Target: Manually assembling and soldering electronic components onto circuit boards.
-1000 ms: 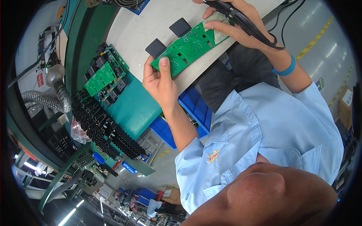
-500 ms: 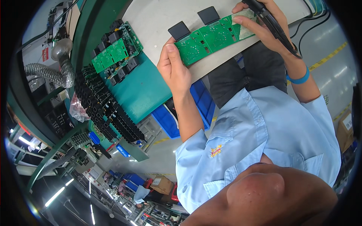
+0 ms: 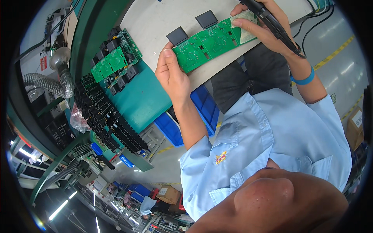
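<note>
A long green circuit board panel [image 3: 206, 46] is held up over the pale work surface, tilted, with two black rectangular parts [image 3: 206, 19] standing out from its far edge. My left hand [image 3: 173, 73] is closed on the panel's left end, thumb on top. My right hand [image 3: 272, 37] pinches the right end, where a pale patch [image 3: 247, 31] covers the board. A black rod-like tool [image 3: 268, 21] with a cable lies across that same hand; its tip is out of view, and its exact kind cannot be made out.
Populated circuit boards [image 3: 116, 58] lie at the left on a teal mat [image 3: 142, 95], beside a row of black components [image 3: 112, 112]. Blue bins [image 3: 204, 106] sit below the table edge. A flexible metal duct [image 3: 44, 82] stands at far left. Black cables [image 3: 324, 19] hang at upper right.
The panel and both hands appear slightly further left in the picture, along with the bench items, as the view shifted. The grip on the panel is the same.
</note>
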A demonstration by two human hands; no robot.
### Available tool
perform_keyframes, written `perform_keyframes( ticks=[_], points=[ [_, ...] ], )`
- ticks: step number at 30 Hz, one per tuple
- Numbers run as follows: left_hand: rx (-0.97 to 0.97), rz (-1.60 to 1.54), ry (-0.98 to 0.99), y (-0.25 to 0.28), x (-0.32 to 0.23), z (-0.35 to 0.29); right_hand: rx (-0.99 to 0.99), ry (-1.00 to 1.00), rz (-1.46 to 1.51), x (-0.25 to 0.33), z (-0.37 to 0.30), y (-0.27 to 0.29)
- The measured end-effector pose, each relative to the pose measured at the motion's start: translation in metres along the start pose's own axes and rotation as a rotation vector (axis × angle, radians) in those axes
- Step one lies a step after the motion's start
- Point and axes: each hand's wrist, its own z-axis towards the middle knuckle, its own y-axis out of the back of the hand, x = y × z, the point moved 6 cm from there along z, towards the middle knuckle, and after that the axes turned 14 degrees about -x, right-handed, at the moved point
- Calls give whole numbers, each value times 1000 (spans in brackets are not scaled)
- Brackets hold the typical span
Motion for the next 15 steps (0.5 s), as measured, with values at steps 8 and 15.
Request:
perform_keyframes(
  ticks=[8, 15],
  points=[
    [35, -58, 36, -4, -2, -3, -11, 2, 11, -2, 0, 2],
    [113, -41, 64, -8, -8, 3, 11, 18, 70, -4, -3, 0]
  ],
)
